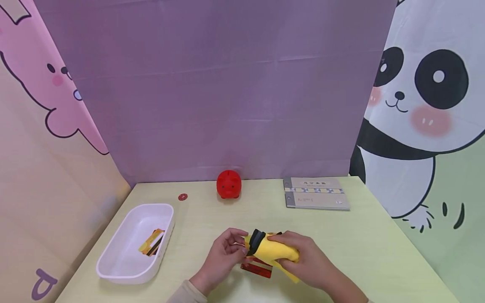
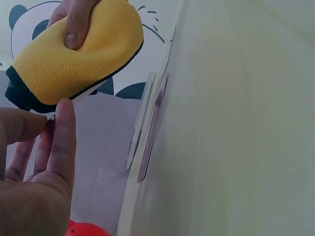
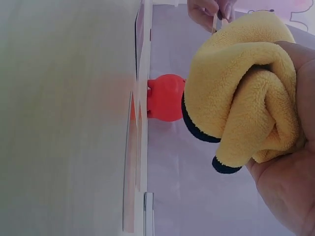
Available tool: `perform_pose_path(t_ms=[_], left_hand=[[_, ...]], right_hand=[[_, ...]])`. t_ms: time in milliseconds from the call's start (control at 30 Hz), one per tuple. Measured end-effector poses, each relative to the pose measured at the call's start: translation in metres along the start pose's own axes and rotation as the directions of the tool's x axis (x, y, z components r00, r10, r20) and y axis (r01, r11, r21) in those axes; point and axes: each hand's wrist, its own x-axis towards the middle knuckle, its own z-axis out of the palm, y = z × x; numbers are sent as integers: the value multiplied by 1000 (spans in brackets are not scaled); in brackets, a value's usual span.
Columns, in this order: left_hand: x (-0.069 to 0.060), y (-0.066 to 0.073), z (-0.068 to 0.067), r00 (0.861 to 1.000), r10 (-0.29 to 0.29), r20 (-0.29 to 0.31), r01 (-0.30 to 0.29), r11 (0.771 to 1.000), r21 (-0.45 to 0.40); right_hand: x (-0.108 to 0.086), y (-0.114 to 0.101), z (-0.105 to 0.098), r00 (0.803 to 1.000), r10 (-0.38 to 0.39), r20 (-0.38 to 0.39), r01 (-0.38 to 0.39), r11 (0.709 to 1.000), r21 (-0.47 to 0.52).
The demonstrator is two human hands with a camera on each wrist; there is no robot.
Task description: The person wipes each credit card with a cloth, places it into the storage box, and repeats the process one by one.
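Observation:
My right hand [image 1: 308, 259] grips a bunched yellow cloth [image 1: 274, 248] with dark edging, folded over in the palm in the right wrist view. My left hand [image 1: 223, 256] pinches a thin card [image 3: 214, 22] between thumb and fingers, beside the cloth's dark-edged end. Mostly edge-on or covered, the card shows little of its face. Under both hands, a red card [image 1: 257, 267] with a pale stripe lies on the table, partly hidden by the cloth.
A white plastic basket [image 1: 104, 269] at the left holds yellow-orange cards [image 1: 152, 242]. Toward the back stand a red piggy bank [image 1: 229, 185] and a small red disc [image 1: 183, 197]. A grey notebook [image 1: 317, 202] lies at the back right, before a purple curtain [image 1: 227, 92].

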Motion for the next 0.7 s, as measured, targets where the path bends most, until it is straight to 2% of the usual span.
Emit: perform_pose_path(t_ms=[200, 433, 600, 700], left_hand=[[-2, 2, 4, 1000, 17, 23, -17, 1000, -4], [-2, 2, 3, 1000, 29, 7, -30, 999, 39], [-1, 2, 1, 1000, 11, -19, -10, 999, 36], [-1, 2, 0, 1000, -7, -24, 7, 1000, 26]], right_hand=[[0, -1, 3, 999, -36, 28, 36, 999, -9], [0, -3, 3, 998, -33, 52, 35, 998, -46], [-1, 0, -2, 998, -28, 62, 34, 995, -96], [-2, 2, -6, 999, 9, 49, -4, 993, -114]])
